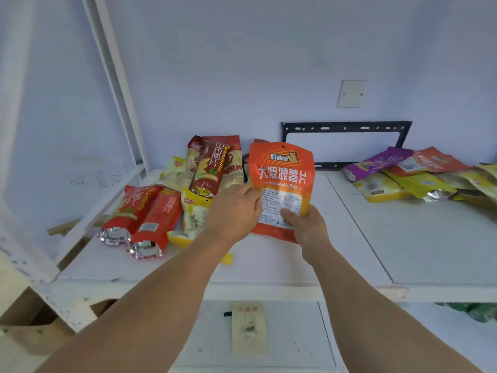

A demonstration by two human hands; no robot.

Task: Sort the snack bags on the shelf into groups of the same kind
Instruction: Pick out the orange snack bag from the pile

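Beside red bags (150, 216); purple bag (376, 162) right.

On the wall you see a blank white cover plate (351, 93) and, below it, a black metal mounting bracket (347, 128). Under the shelf, a pale card (249, 328) lies flat.

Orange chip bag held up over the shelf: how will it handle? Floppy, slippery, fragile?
The orange chip bag probably holds its shape fairly well: it stands upright with only the right hand pinching its lower edge and the left hand at its side. The glossy film looks slippery. It seems light for its size, and its contents likely crush under a hard squeeze.
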